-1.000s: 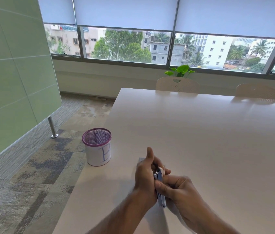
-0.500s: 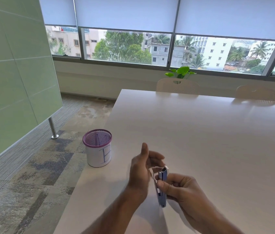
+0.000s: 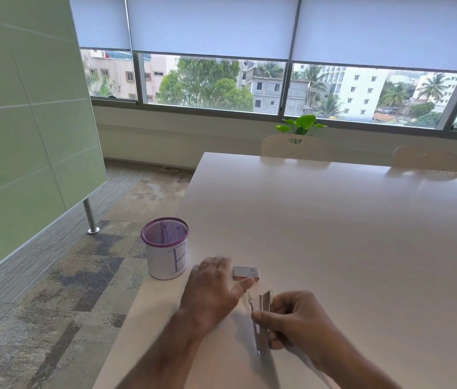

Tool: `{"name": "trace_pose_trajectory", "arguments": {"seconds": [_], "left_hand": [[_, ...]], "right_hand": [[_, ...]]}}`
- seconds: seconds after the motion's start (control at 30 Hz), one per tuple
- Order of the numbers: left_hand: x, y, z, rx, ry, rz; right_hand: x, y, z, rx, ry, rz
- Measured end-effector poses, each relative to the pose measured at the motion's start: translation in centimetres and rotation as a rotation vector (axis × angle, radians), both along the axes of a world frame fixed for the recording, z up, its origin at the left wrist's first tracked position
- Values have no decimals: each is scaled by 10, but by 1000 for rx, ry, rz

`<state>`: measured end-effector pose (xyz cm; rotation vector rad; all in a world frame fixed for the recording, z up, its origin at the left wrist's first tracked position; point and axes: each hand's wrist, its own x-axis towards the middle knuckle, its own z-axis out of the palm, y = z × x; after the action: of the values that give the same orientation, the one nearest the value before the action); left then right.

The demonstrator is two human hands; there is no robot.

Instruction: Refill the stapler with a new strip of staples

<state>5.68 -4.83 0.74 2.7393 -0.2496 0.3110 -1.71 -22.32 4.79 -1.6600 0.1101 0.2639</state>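
My right hand (image 3: 296,318) grips a small metallic stapler (image 3: 262,322), held upright on the white table (image 3: 333,234) with its top swung apart from the body. My left hand (image 3: 211,287) hovers palm down just left of it, fingers spread and holding nothing. A small flat box of staples (image 3: 246,272) lies on the table right beyond the left hand's fingertips. Whether any staples sit inside the stapler cannot be seen.
A mesh pen cup (image 3: 166,247) with a purple rim and a white paper wrap stands at the table's left edge, left of my left hand. Two pale chairs (image 3: 296,146) stand at the far side. A green partition (image 3: 19,136) stands left.
My left hand has let go of the stapler and moved left and forward toward the staple box. The stapler now stands opened in my right hand. The box has come into view.
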Motion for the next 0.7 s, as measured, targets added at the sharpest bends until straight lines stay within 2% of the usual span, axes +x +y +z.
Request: {"name": "trace_pose_trajectory", "arguments": {"seconds": [0.13, 0.37, 0.5, 0.7], "left_hand": [[0, -1, -2, 122, 149, -3], [0, 0, -3, 123, 167, 1], [1, 0, -5, 116, 157, 2], [3, -2, -4, 110, 164, 0]], "right_hand": [[4, 1, 0, -124, 1, -32], [12, 4, -2, -427, -107, -13], [15, 4, -7, -435, -89, -25], [19, 0, -16, -299, -18, -61]]}}
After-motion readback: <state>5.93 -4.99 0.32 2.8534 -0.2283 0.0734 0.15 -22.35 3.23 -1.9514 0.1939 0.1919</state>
